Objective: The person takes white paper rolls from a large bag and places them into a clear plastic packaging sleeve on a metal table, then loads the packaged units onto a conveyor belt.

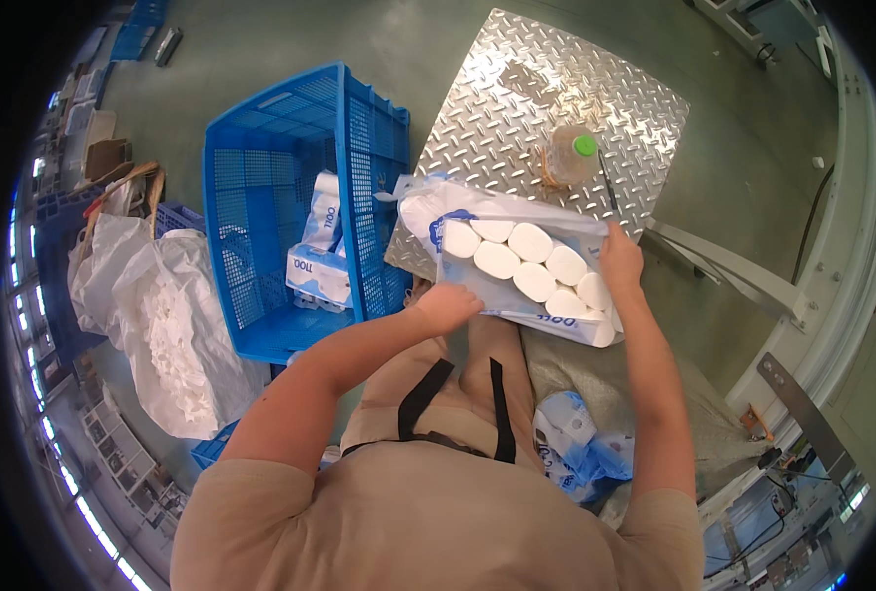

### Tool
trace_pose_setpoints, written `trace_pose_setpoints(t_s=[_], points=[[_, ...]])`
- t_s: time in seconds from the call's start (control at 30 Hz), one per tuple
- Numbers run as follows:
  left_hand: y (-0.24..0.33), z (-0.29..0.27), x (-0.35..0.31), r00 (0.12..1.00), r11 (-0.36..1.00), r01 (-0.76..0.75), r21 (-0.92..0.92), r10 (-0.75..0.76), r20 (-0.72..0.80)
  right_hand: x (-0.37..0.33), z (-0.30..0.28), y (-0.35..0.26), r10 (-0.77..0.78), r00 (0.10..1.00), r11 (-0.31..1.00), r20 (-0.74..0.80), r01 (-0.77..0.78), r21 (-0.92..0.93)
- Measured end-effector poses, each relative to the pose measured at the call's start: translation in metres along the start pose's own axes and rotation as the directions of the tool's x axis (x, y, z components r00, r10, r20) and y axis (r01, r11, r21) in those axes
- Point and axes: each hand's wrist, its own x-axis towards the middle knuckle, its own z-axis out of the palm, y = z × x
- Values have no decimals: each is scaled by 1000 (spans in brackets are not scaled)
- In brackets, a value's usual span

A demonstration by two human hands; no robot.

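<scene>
A clear plastic bag with blue print [517,209] lies across the near edge of a metal tread-plate platform. Through its wide mouth show several white paper rolls [533,282], packed side by side with their ends facing up. At the bag's near left edge, my left hand [450,306] is closed on the film. My right hand [620,259] grips the bag's right edge, fingers closed on the plastic. A bottle with a green cap [570,158] sits on the platform beyond the bag, beside a thin dark pen-like stick [608,181].
A large blue plastic crate [344,212] stands left of the platform [497,108], with wrapped roll packs [320,271] inside. Farther left is a big white sack [177,335] of white scraps. Blue-and-white wrapped packs [576,443] lie by my right leg. A metal frame rail [733,271] runs at the right.
</scene>
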Motion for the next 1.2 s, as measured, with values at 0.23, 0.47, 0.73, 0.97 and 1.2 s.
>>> trace_pose_setpoints(t_s=[0.23,0.47,0.73,0.97,1.2], points=[[37,-31,4,994,993,51,-104,-40,106,-27,-3,-60,129,951,985,-282,-89,148],[-45,-84,42,975,967,9,255,49,-218,-56,0,-124,-292,949,947,-118,305,104],[-52,-92,55,974,913,207,352,-224,10,-47,15,-137,-401,909,907,117,411,-91],[-52,-94,56,955,869,231,438,-289,69,-44,26,-132,-483,875,865,35,483,-134],[-51,-95,49,978,894,206,398,-205,-47,-58,22,-133,-419,907,905,34,420,-60]])
